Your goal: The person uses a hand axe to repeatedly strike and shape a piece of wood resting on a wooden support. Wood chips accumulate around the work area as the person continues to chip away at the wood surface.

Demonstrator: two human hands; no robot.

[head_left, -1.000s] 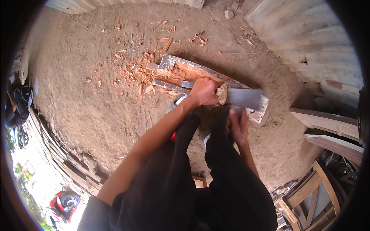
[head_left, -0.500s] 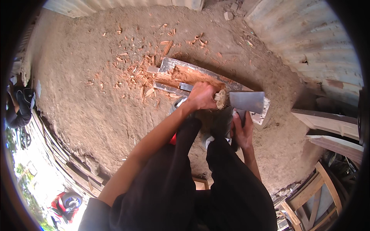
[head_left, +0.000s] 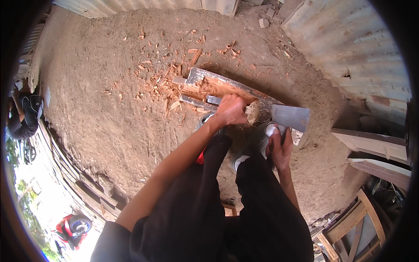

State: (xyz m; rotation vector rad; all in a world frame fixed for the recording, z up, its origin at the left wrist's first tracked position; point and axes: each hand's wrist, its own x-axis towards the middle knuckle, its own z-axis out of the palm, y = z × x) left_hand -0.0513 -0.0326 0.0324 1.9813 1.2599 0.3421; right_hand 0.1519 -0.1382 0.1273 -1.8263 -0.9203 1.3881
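My left hand [head_left: 231, 109] is closed around a chisel whose flat steel blade [head_left: 213, 100] lies over a hollowed wooden block [head_left: 235, 84]. The frayed, mushroomed end of the chisel's wooden handle [head_left: 252, 112] sticks out of the fist on the right. In my right hand [head_left: 280, 150], an axe with a broad grey blade [head_left: 291, 117] is gripped close below its head. The axe head is apart from the chisel handle and hangs over the block's right end. The block has worn, dark-painted edges and reddish raw wood in its trough.
Wood chips [head_left: 152, 83] litter the dirt ground left of the block. My shoes [head_left: 261, 137] stand against its near side. Corrugated metal sheets [head_left: 349, 48] rise at right; boards and a wooden frame [head_left: 349, 225] lie lower right. A person [head_left: 27, 111] sits far left, near a red motorcycle [head_left: 72, 229].
My right hand has moved the axe a little to the right, away from the chisel handle. The left hand keeps its hold on the chisel; the view has shifted slightly.
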